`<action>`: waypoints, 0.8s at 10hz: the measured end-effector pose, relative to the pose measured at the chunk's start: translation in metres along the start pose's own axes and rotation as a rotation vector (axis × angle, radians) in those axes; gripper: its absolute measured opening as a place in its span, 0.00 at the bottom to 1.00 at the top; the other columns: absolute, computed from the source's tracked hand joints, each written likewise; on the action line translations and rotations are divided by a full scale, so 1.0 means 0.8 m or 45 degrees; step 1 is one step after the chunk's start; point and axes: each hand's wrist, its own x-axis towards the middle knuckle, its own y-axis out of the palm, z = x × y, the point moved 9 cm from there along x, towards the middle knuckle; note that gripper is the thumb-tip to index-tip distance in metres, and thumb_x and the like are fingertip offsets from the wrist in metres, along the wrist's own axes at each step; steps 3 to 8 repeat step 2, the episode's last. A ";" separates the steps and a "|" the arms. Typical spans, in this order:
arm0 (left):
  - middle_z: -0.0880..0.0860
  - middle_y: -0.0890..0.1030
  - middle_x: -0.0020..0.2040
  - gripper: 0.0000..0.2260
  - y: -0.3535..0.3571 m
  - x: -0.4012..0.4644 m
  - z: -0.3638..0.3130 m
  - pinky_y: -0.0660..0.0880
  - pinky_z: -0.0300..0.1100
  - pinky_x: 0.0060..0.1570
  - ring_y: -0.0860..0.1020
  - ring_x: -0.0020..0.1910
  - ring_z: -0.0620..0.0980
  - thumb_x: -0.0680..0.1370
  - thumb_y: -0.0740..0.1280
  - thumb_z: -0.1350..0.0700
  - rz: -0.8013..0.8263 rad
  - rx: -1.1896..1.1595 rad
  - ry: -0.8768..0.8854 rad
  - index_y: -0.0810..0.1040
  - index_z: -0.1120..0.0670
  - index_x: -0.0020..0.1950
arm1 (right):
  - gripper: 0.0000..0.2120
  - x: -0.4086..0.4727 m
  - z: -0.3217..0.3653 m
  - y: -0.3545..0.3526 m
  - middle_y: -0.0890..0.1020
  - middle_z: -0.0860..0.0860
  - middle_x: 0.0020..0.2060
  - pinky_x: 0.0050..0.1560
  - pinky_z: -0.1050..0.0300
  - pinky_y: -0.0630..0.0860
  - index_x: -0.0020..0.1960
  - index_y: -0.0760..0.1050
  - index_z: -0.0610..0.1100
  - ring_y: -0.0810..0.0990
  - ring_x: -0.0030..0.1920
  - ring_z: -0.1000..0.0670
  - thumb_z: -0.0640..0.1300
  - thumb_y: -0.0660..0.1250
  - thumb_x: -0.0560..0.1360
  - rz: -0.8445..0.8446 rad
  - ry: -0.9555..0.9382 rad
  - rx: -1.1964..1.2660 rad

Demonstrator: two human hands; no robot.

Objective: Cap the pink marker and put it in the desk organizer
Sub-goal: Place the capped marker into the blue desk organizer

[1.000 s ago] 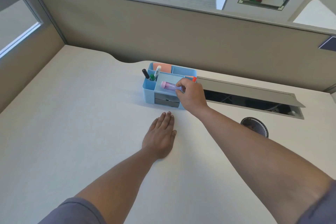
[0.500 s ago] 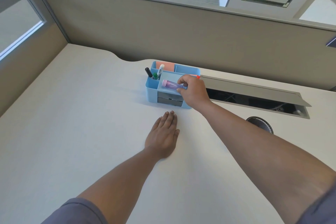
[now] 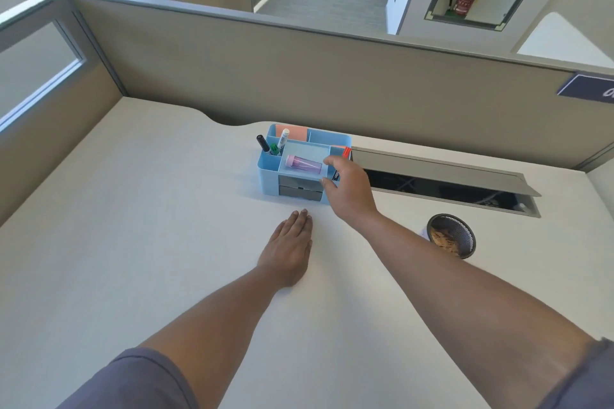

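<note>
The capped pink marker (image 3: 303, 164) lies on its side in the shallow middle tray of the blue desk organizer (image 3: 269, 173), cap end to the left. Just to the right of the marker hovers my right hand (image 3: 347, 188), its fingers spread apart and off the marker, in front of the organizer's right end. Palm down on the white desk, my left hand (image 3: 288, 251) rests flat in front of the organizer and holds nothing.
The organizer's left cup holds a black pen (image 3: 263, 143), a green marker (image 3: 274, 148) and a white one (image 3: 283, 138); an orange-capped marker (image 3: 346, 152) stands at its right. An open cable tray (image 3: 442, 181) and a mesh cup (image 3: 451, 239) lie to the right. Partition walls (image 3: 299, 76) enclose the desk.
My right hand has let go of the pink marker and drawn back to the right; the marker now lies in the tray. The left hand has stayed flat.
</note>
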 end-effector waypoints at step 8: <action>0.52 0.57 0.84 0.24 -0.089 -0.014 -0.048 0.46 0.43 0.78 0.52 0.83 0.50 0.86 0.48 0.52 -0.320 0.005 0.063 0.57 0.54 0.83 | 0.22 -0.051 0.007 -0.045 0.77 0.43 0.69 0.72 0.49 0.68 0.71 0.72 0.39 0.73 0.70 0.43 0.39 0.67 0.78 -0.099 -0.031 -0.063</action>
